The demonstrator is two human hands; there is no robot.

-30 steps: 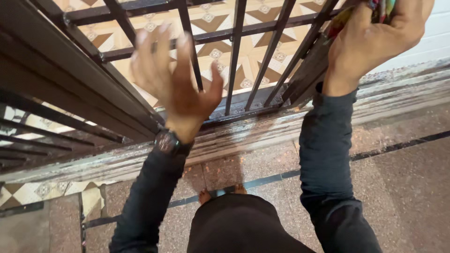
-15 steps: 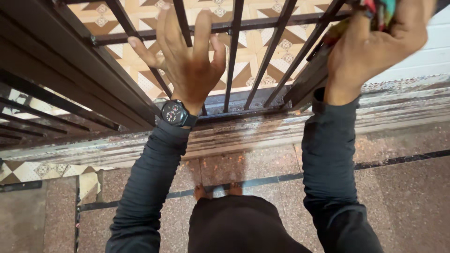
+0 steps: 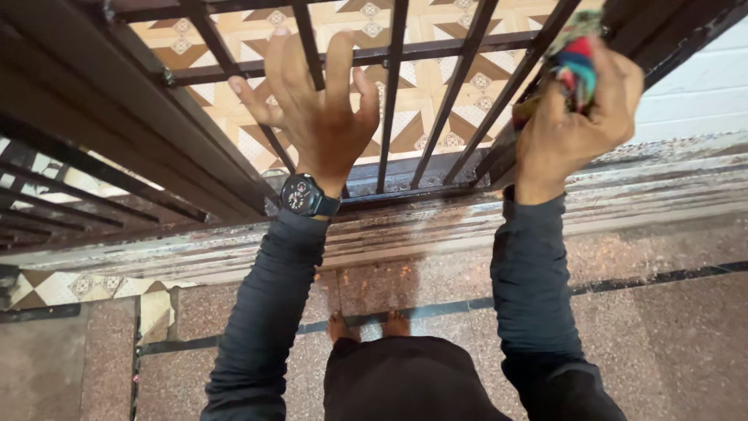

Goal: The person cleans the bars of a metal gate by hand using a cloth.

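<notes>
My left hand (image 3: pixel 319 109) is raised with fingers spread, palm against the dark metal bars of a gate (image 3: pixel 397 93); a black watch (image 3: pixel 302 195) is on that wrist. My right hand (image 3: pixel 573 125) is closed on a bunched multicoloured cloth (image 3: pixel 573 58), pressed against the gate's right-hand bar and frame. Both arms wear dark long sleeves. My bare toes (image 3: pixel 366 323) show below, on the floor.
A worn, stained stone threshold (image 3: pixel 467 226) runs under the gate. Patterned tan and white tiles (image 3: pixel 436 86) lie beyond the bars. A second barred panel (image 3: pixel 86 187) angles off to the left. Speckled reddish floor (image 3: pixel 670 343) lies beneath me; a white wall (image 3: pixel 701 93) is at right.
My left hand rose from hanging loose to spread against the bars. My right hand with the cloth came down the right bar, further into view.
</notes>
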